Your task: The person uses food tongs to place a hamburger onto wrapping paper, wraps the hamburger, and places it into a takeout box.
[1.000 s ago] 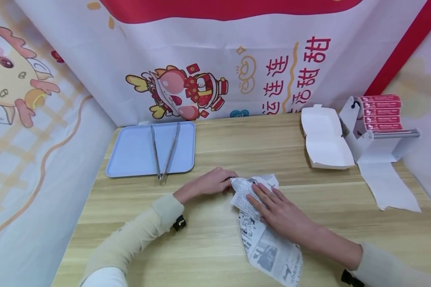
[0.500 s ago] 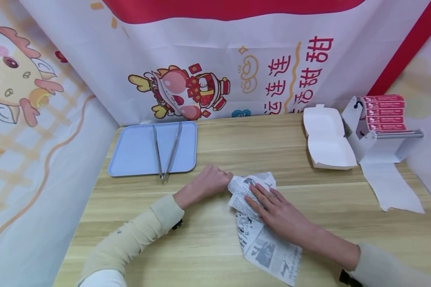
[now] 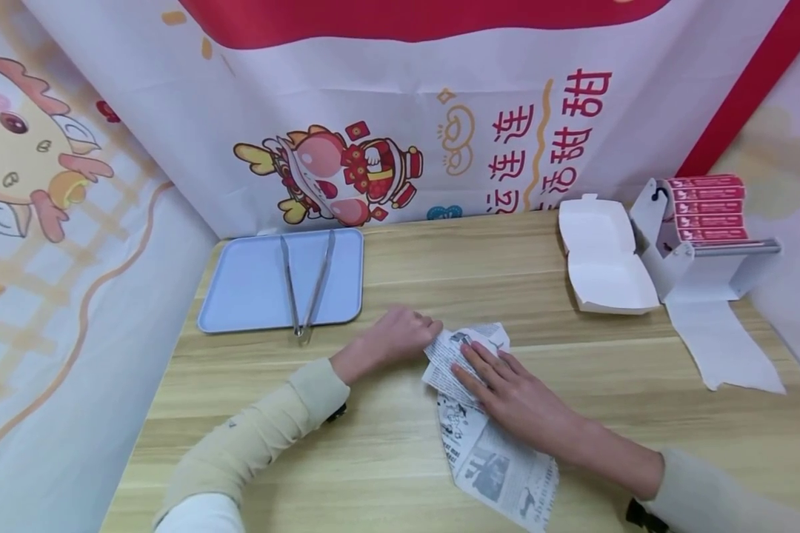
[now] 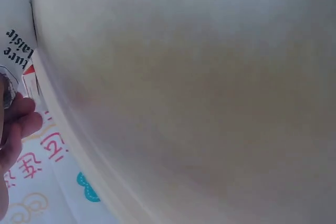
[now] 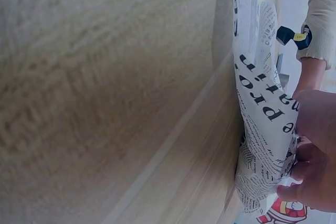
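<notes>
A sheet of newsprint-patterned wrapping paper [image 3: 490, 459] lies on the table, its upper part folded over into a raised bundle. Whatever is inside, if anything, is hidden. My left hand [image 3: 400, 334] has curled fingers and pinches the bundle's left corner; in the left wrist view only some fingertips [image 4: 26, 121] show at the edge. Across the folded paper, my right hand [image 3: 516, 400] rests with its fingers extended, pressing from the right. Seen from the right wrist, the printed paper [image 5: 265, 114] bulges up from the tabletop beside the fingers.
At the back left, a light blue tray [image 3: 240, 285] carries metal tongs [image 3: 316, 292]. An opened white takeaway box [image 3: 610, 274] sits at the back right, beside a label dispenser [image 3: 700, 259] with red labels and a hanging white strip [image 3: 727, 348]. A printed cloth [image 3: 400, 81] hangs behind.
The left hand has shifted slightly at the paper's left corner, which now looks more tucked in. My right hand stays pressed on the paper, nearly unmoved.
</notes>
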